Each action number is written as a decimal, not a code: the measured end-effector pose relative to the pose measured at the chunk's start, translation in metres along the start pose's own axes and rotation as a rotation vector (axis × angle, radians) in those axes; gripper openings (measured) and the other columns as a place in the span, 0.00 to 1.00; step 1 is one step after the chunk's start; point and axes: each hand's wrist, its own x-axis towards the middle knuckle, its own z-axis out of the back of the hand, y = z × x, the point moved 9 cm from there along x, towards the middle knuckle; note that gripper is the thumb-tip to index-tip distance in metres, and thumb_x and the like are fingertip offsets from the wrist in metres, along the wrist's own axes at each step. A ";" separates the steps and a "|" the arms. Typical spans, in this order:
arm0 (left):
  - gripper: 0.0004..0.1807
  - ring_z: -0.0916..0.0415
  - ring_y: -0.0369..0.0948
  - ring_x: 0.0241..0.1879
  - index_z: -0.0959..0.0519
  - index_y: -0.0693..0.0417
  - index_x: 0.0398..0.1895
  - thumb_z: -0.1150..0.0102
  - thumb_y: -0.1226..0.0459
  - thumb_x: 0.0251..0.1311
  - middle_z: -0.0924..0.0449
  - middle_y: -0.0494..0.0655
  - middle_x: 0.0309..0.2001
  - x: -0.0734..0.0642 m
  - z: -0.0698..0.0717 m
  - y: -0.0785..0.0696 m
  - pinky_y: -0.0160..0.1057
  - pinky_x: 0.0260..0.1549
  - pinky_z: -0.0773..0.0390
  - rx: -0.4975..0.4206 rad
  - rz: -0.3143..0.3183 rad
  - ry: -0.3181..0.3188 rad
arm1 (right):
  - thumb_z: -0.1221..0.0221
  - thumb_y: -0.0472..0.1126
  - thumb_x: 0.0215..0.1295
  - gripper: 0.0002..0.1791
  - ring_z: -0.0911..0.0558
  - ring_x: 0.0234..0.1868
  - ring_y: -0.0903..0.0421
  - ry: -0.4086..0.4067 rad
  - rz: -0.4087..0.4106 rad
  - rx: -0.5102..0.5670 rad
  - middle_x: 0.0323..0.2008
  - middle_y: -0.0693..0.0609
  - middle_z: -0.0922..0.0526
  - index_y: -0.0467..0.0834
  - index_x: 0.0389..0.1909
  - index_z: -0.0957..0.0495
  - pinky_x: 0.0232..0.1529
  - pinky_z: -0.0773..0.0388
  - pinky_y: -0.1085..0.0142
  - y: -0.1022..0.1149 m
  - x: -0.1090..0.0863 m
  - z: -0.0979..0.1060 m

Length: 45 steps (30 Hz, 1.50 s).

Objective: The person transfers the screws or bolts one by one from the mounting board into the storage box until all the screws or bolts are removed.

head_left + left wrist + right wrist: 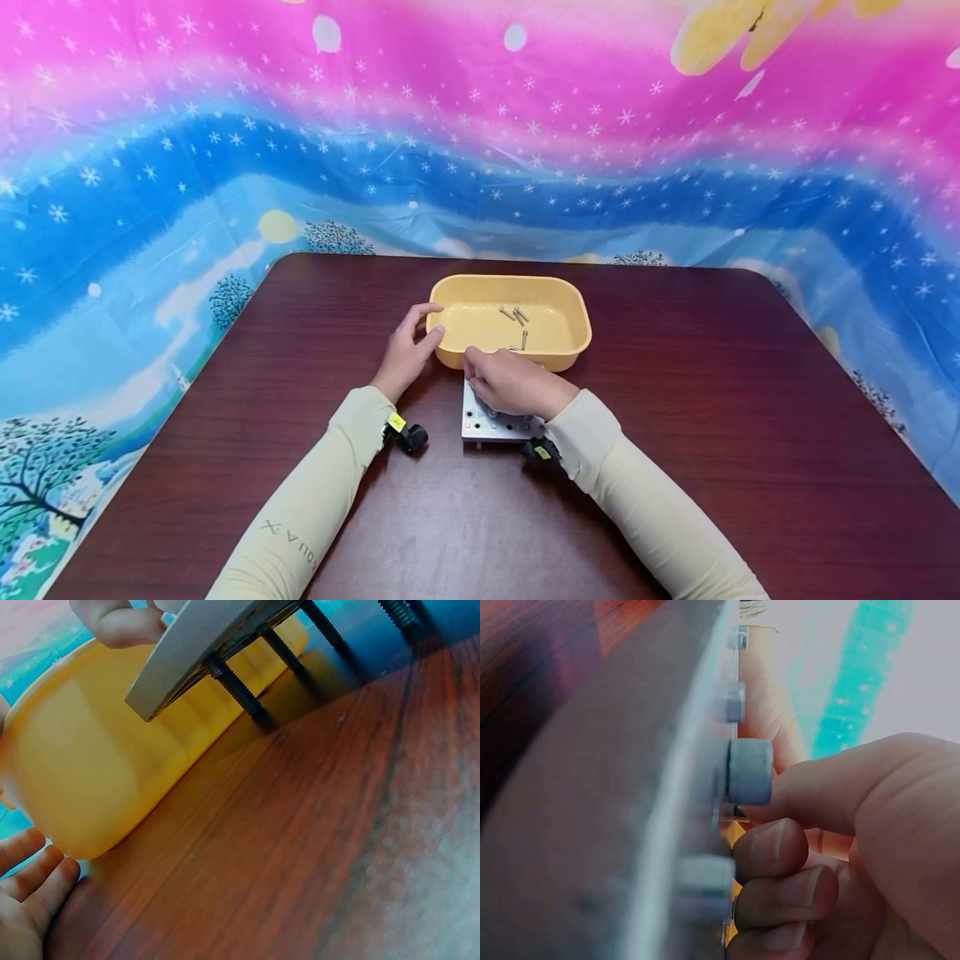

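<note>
A yellow plastic bin (562,357) holds several small metal bolts (524,340). My left hand (405,354) rests at its left end, relaxed fingers (52,889) touching or close to the outer wall. In front of the bin, a silver metal plate (480,434) with rows of holes is partly hidden by my right hand (517,383). That hand's thumb and forefinger pinch a bolt, mostly hidden, at the plate's far left; its other fingers (780,851) curl beside it. Bolt heads (751,771) stand proud of the plate, and threaded shanks (236,688) stick out underneath.
Everything stands on a dark red-brown wooden table (712,400). A colourful printed cloth (480,183) hangs behind it. Small black cameras (408,437) are strapped to both wrists, the right one close to the plate's near right corner.
</note>
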 end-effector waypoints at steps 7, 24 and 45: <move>0.21 0.27 0.47 0.55 0.30 0.50 0.62 0.46 0.62 0.66 0.27 0.55 0.61 0.001 0.000 0.000 0.50 0.53 0.27 0.002 -0.012 -0.005 | 0.50 0.41 0.70 0.02 0.27 0.22 0.61 0.019 -0.017 0.037 0.22 0.56 0.27 0.47 0.39 0.31 0.27 0.29 0.67 -0.003 0.000 -0.002; 0.20 0.29 0.48 0.58 0.30 0.46 0.62 0.46 0.60 0.67 0.29 0.54 0.63 0.001 0.000 0.001 0.52 0.55 0.29 -0.008 -0.002 0.014 | 0.49 0.42 0.71 0.06 0.27 0.22 0.59 0.011 -0.023 0.003 0.21 0.54 0.28 0.45 0.33 0.31 0.26 0.30 0.66 -0.004 0.001 -0.001; 0.22 0.29 0.52 0.57 0.32 0.59 0.63 0.47 0.62 0.67 0.30 0.62 0.61 -0.015 0.001 -0.039 0.51 0.55 0.29 0.009 0.005 0.026 | 0.48 0.42 0.71 0.06 0.27 0.21 0.61 0.010 -0.007 0.079 0.22 0.55 0.27 0.46 0.33 0.30 0.24 0.30 0.68 -0.007 0.000 -0.001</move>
